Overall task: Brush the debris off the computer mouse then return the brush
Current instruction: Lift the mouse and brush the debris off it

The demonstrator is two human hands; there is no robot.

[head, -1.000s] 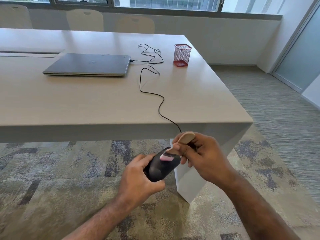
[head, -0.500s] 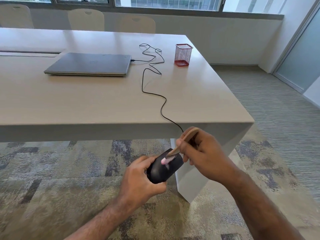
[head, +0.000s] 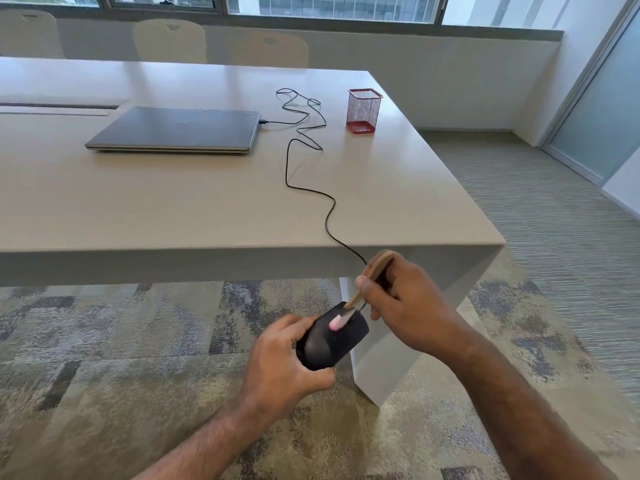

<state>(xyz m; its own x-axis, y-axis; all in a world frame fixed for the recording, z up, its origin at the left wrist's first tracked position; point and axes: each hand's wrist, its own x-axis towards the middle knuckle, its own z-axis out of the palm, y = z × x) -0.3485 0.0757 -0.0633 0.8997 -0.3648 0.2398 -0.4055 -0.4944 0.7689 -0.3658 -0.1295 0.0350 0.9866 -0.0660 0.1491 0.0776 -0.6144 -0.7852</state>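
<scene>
- The computer mouse point(head: 332, 341) is being held out in the air below the front edge of the table point(head: 173, 216), over the carpet, not resting on anything.
- The left hand point(head: 287, 362) is cupping it from underneath and the near end, fingers wrapped around the body.
- The right hand point(head: 401, 306) is pinching the wooden handle of the brush point(head: 367, 282) between thumb and curled fingers, pink bristle tip touching the top of the mouse near the front.
- The cable point(head: 294, 161) is running from the mouse up over the table edge and snaking back to the closed laptop point(head: 173, 129).
- What could go wrong, I'd guess: pulling the mouse any lower could be tugging that cable tight and dragging at the laptop's port. Also the grip is one-handed, so a hard brush stroke might be knocking it loose.
- The red mesh cup point(head: 363, 110) is sitting near the far right table edge, probably where the brush is going back; reaching past the cable loops could be snagging them.
- Room-wise, there's open carpet below and to the left, with the table leg just behind the hands.
</scene>
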